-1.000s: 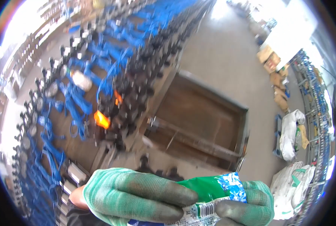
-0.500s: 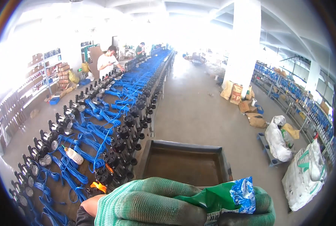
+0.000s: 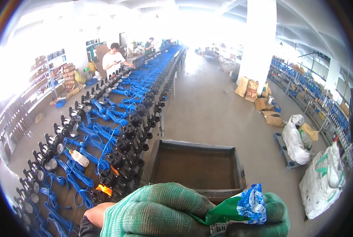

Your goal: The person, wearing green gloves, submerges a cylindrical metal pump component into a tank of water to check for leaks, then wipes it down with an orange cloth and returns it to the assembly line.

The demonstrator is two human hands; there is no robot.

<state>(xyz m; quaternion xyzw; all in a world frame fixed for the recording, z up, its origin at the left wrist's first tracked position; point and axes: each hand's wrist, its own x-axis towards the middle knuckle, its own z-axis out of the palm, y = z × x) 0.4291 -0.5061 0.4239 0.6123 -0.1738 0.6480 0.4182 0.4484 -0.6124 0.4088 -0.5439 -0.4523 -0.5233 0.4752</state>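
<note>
Both my hands wear green knitted gloves, darkened with dirt at the fingers. Between them, at the lower edge, is a crinkled green and blue plastic packet with a barcode on its lower side. The fingers of my left hand are curled closed against the packet's left end. Around its right end my right hand is closed, partly behind the blue patterned part. The packet's underside and my fingertips are mostly hidden. Just beyond my hands stands a dark, shallow metal tray cart.
On the left a long bench carries black and silver pumps with blue cable coils, a white bottle and an orange piece. A person stands beside it. White sacks and a pillar are right.
The view has shifted slightly, so the tray cart and bench sit a little differently. My hands keep hold of the packet, which has moved slightly left.
</note>
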